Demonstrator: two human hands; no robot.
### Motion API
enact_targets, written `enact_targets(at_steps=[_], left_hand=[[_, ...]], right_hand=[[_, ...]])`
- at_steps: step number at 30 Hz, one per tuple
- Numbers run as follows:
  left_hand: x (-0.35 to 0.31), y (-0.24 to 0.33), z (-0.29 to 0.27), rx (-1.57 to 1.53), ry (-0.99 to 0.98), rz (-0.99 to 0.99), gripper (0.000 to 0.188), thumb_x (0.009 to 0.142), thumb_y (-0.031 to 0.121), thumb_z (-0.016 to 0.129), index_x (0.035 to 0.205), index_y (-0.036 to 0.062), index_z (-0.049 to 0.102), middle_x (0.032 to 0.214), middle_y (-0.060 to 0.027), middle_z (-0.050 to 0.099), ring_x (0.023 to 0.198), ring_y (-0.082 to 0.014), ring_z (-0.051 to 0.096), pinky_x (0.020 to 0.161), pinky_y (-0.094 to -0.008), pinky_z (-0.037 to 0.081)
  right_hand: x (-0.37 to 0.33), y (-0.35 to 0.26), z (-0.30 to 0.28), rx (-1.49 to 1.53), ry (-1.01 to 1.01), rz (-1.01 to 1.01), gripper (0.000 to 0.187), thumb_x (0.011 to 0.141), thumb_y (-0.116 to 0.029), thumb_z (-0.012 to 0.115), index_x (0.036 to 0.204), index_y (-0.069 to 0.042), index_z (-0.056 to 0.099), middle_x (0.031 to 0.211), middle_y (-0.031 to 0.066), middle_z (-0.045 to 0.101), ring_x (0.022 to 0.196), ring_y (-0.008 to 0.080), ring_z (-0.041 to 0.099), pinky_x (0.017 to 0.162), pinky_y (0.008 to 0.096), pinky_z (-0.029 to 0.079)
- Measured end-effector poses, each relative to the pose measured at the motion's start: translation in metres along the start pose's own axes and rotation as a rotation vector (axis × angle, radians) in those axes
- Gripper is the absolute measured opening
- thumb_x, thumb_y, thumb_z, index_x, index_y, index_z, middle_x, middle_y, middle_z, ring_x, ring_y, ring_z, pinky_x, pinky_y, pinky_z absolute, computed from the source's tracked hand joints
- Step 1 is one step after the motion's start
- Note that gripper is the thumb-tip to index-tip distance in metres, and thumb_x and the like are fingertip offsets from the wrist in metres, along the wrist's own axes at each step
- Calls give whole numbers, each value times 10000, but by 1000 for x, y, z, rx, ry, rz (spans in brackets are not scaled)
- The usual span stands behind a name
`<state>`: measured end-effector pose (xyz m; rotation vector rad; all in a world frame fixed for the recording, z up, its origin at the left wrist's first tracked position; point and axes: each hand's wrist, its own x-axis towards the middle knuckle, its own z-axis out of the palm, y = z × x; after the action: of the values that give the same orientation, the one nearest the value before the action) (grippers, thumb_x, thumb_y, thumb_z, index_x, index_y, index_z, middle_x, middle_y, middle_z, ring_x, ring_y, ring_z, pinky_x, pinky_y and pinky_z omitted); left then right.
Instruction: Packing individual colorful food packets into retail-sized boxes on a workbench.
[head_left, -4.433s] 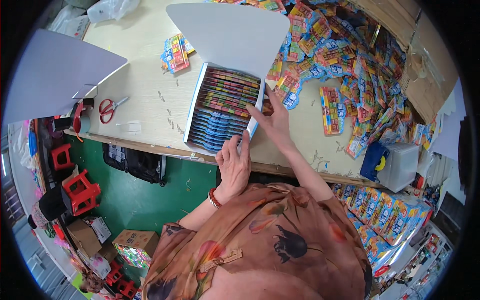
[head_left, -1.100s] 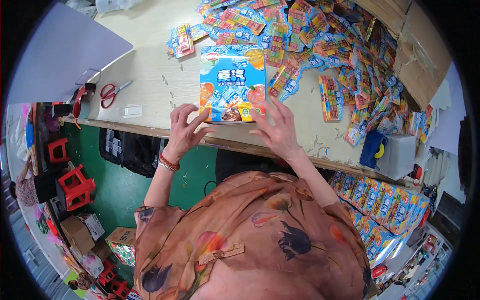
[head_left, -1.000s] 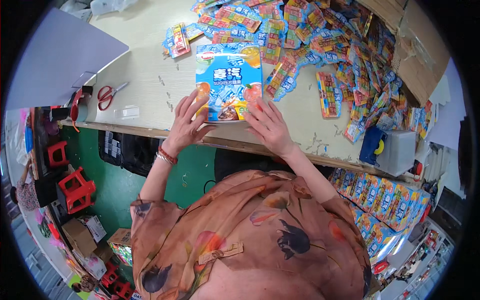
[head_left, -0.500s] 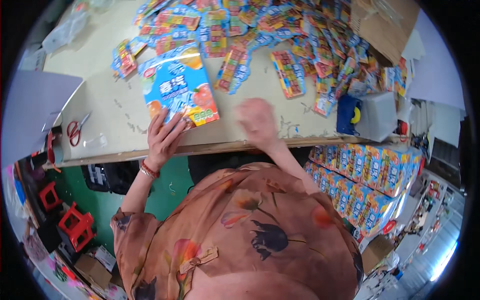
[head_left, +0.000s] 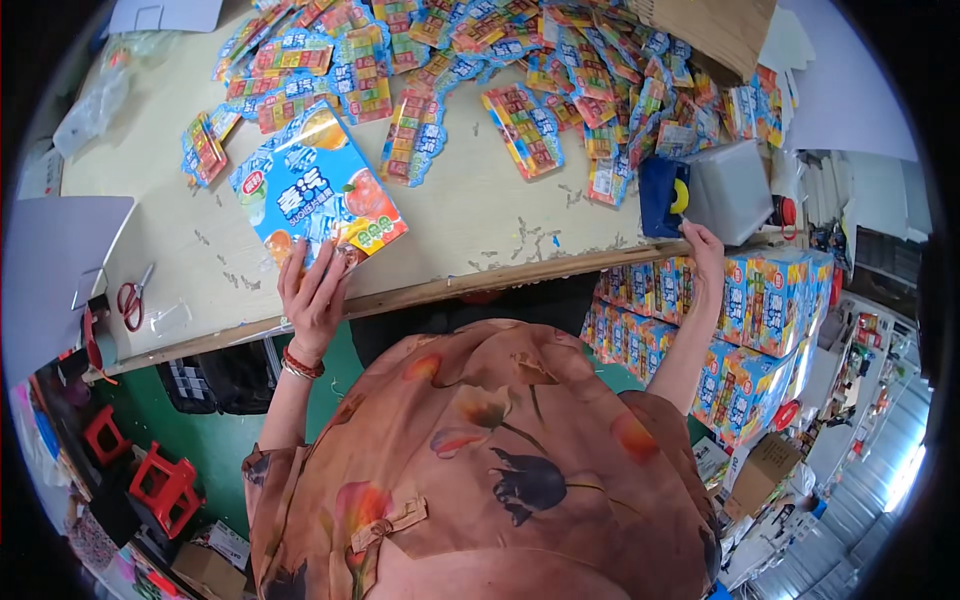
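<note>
A blue snack box printed with fruit lies on the table, turned slightly. My left hand grips its near edge, fingers spread over the top face; the thumb is hidden. At the right, a dark blue tape dispenser with a yellow core stands by the table's front edge. My right hand is at its near end, thumb and finger pinched together at the tape. The tape itself is too clear to make out.
Several candy packs are heaped along the far side. Red-handled scissors lie at the left. A clear plastic container stands beside the dispenser, a cardboard box behind. Stacked blue boxes stand below the table's right end.
My right hand has moved right from above the table's middle to the tape dispenser, its fingers now pinched. My left hand stays on the box, which looks slightly more turned. The view has shifted.
</note>
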<state>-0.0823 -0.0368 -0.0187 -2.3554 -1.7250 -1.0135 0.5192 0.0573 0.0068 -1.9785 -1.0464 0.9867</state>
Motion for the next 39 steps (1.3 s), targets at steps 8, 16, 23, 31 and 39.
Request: enact_targets(at_steps=[8, 16, 23, 31, 39], left_hand=[[1, 3, -3, 29, -18, -3, 396, 762, 25, 703, 1143, 115, 648, 1257, -56, 596, 1263, -326, 462, 1048, -431, 337], [3, 4, -5, 32, -26, -20, 373, 760, 38, 718, 1120, 115, 660, 1257, -56, 596, 1262, -322, 466, 1048, -434, 348], [15, 15, -15, -2, -33, -82, 362, 735, 45, 738, 1085, 112, 673, 1204, -53, 625, 1213, -308, 514, 1012, -412, 407], [10, 13, -9, -77, 28, -77, 563, 746, 59, 719, 1257, 82, 482, 1255, -93, 593, 1228, -336, 498, 1010, -437, 388], [8, 11, -16, 135, -167, -46, 535, 778, 126, 666, 1290, 242, 562, 1322, -3, 513, 1259, -269, 448, 968, -394, 393]], right_hand=[[-46, -2, 11, 173, 190, 37, 101, 889, -122, 642, 912, -23, 651, 770, 3, 619, 722, 70, 537, 662, 220, 418], [-38, 51, 54, 681, 166, 34, 93, 924, -99, 583, 871, -28, 556, 674, 30, 516, 564, 121, 470, 533, 243, 399], [-89, -18, 126, 801, -191, 63, 61, 921, -56, 553, 881, -13, 537, 691, 31, 501, 547, 104, 442, 480, 220, 343], [-193, -158, 316, 562, -1011, 282, 178, 914, -196, 612, 917, -18, 616, 734, 42, 627, 535, 79, 568, 476, 194, 436], [-211, -154, 342, 439, -945, 344, 232, 914, -233, 621, 927, -2, 620, 792, 69, 649, 580, 119, 632, 504, 213, 497]])
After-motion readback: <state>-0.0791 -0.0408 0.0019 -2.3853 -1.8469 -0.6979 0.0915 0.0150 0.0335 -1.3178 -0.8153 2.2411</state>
